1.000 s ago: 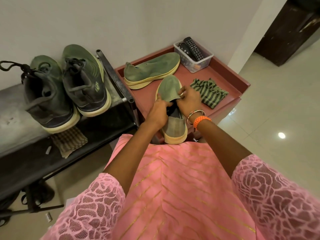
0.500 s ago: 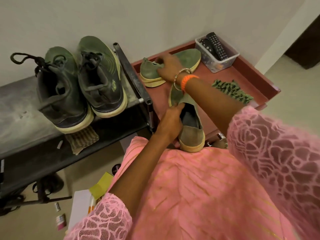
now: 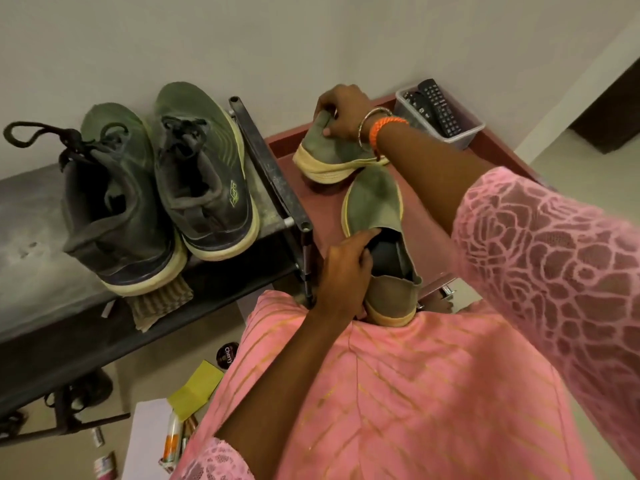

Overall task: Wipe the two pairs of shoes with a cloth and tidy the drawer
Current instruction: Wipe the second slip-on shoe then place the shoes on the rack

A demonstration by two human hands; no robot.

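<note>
Head view: left hand (image 3: 341, 268) gripped near slip-on (image 3: 377, 237); right hand (image 3: 343, 110) gripped far slip-on (image 3: 329, 157). No cloth held; lace-up sneakers (image 3: 166, 188) looked dusty, likely unwiped.

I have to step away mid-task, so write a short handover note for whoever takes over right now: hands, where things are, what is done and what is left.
Left hand: holds the near slip-on shoe at its opening, heel toward the body.
Right hand: grips the heel of the far slip-on shoe, tilted up off the red cabinet top.
Lace-up sneaker pair: side by side on the grey rack shelf, a checked cloth tucked under the shelf edge.
Done: cannot tell from this view whether any shoe has been wiped.
Left: neither hand holds a cloth; pick one up to wipe. The drawer is not visible here.
</note>
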